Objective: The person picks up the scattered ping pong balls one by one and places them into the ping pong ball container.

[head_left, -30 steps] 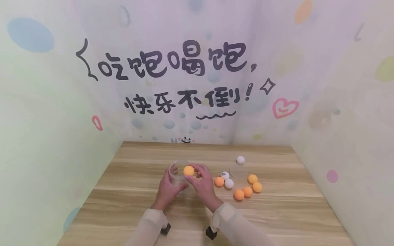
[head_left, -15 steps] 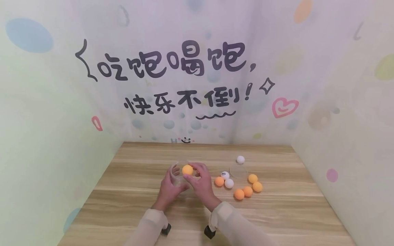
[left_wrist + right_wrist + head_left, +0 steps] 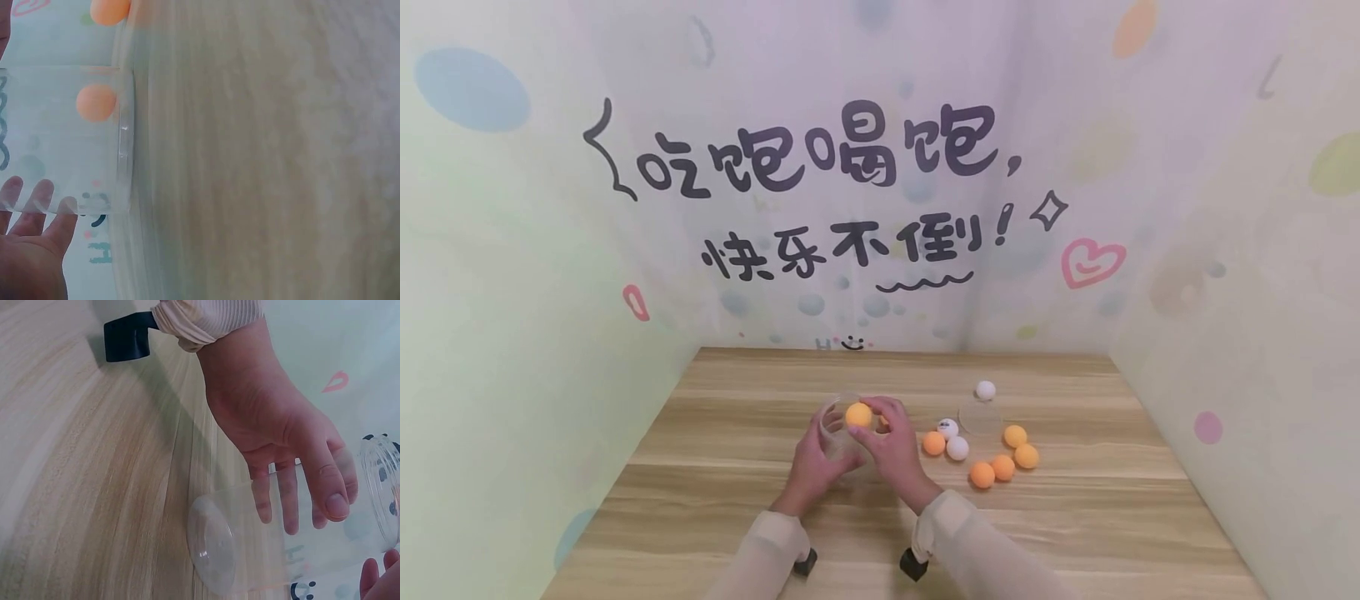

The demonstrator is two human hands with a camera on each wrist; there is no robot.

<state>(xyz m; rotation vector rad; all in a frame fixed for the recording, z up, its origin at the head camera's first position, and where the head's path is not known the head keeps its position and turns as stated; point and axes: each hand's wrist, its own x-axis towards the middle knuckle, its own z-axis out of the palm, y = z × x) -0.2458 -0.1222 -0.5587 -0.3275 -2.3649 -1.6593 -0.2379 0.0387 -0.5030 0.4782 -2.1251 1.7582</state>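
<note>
My left hand (image 3: pixel 814 461) grips a clear plastic jar (image 3: pixel 50 140) from its left side; fingertips press the jar wall in the left wrist view. The jar stands upright with its mouth uncovered. At the mouth, in the head view, my right hand (image 3: pixel 897 444) pinches an orange ping-pong ball (image 3: pixel 859 415) between thumb and fingers. A bit of orange shows behind the right fingers; I cannot tell what it is. In the right wrist view that hand (image 3: pixel 281 425) lies alongside the jar, its fingers partly seen through the wall, and no ball is visible.
To the right on the wooden table (image 3: pixel 715 500) lie several loose ping-pong balls, among them a white one (image 3: pixel 986 390), a printed white one (image 3: pixel 948 429) and an orange one (image 3: pixel 982 475). A clear round disc (image 3: pixel 980 417) lies among them. Patterned walls enclose the table.
The jar and my left hand have shifted slightly right, so the mouth now lies around the orange ball in the head view. My right hand and the loose balls have barely moved.
</note>
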